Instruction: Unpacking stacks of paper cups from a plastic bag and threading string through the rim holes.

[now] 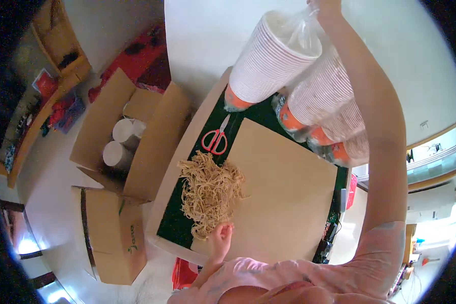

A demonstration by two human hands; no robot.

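At the top edge, the right hand (323,6), half cropped, grips the cup sleeve's bag (301,31).

The stacked cups (273,61) look like white ribbed paper with orange bases, wrapped in thin, glossy clear plastic film (301,33). A matt brown cardboard sheet (283,192) lies on a dark green, dull table cover (175,223), with a rough tangle of tan fibrous string (207,192) beside it. The scissors (216,139) have smooth red plastic handles and metal blades; the boxes (116,233) are plain matt cardboard.
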